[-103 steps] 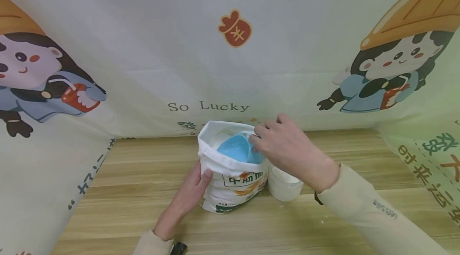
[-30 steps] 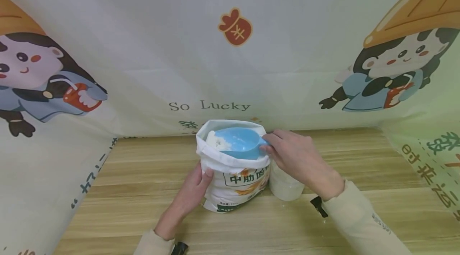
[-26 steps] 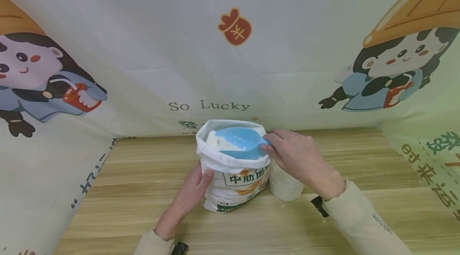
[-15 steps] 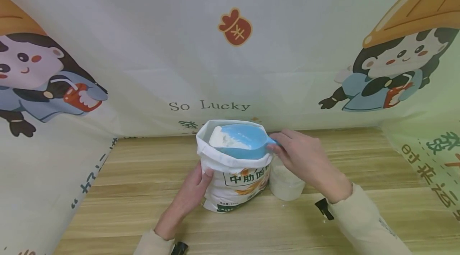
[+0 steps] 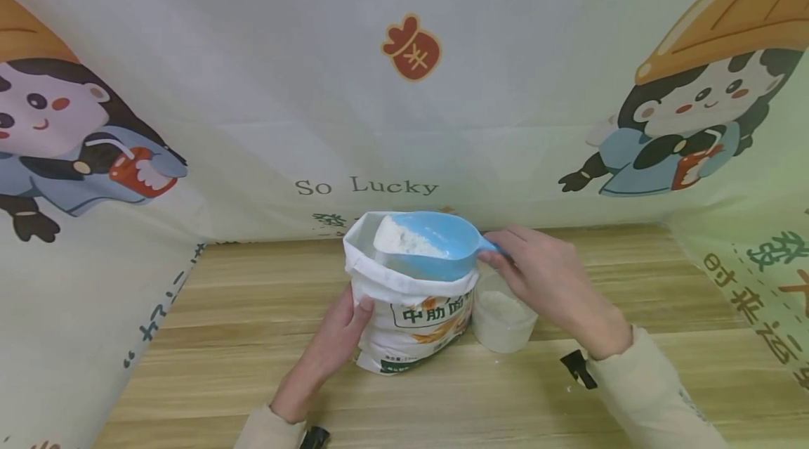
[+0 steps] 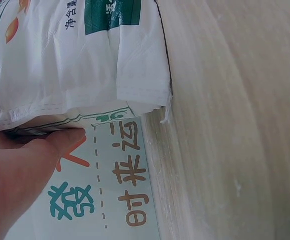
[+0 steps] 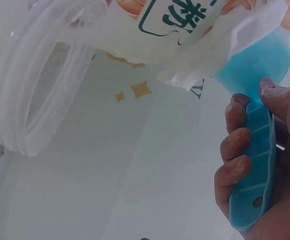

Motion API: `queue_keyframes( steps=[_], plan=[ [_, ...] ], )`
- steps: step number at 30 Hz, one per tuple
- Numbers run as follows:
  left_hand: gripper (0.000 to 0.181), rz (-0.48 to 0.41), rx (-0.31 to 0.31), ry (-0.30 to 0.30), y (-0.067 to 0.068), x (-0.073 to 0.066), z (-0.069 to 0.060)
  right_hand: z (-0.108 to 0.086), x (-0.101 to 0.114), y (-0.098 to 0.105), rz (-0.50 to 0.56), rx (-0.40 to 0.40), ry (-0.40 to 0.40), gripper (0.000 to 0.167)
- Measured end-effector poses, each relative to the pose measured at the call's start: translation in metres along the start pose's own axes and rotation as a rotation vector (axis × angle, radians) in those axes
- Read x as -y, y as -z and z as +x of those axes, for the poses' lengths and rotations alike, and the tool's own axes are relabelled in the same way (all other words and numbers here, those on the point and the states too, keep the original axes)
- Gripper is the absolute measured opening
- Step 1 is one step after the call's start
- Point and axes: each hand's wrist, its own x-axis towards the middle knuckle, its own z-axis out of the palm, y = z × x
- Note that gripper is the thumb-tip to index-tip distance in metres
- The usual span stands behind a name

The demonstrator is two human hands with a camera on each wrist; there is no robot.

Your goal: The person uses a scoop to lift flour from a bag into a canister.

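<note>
A white flour bag [image 5: 413,294] stands upright with its rim folded outward. My left hand [image 5: 338,333] holds its left side, thumb in front; the other fingers are mostly hidden. In the left wrist view the thumb [image 6: 60,142] lies against the bag's edge. My right hand [image 5: 543,277] grips the handle of a blue scoop [image 5: 451,242] at the bag's mouth. White flour [image 5: 404,238] heaps in the scoop's front half. The right wrist view shows fingers curled round the ribbed scoop handle [image 7: 254,170]. Just right of the bag is a clear plastic jar [image 5: 503,326] with flour inside, below my right hand.
The bag and jar stand on a wood-grain table [image 5: 253,308]. Printed cloth [image 5: 284,83] hangs behind and at both sides. A black strap piece [image 5: 578,368] sticks out at the right sleeve, with small white specks on the table nearby.
The scoop, earlier tipped down in the bag, has levelled with flour in it. Over the last second it has risen toward the rim and shifted right with my right hand. The left hand stays put.
</note>
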Motion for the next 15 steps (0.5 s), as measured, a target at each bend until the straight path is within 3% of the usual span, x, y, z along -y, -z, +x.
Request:
queue_keyframes(
  steps=[15],
  plan=[
    [0.058,0.005,0.001,-0.003,0.000,0.000,-0.001,-0.007,-0.007,0.015,-0.011,-0.080,0.035,0.022]
  ],
)
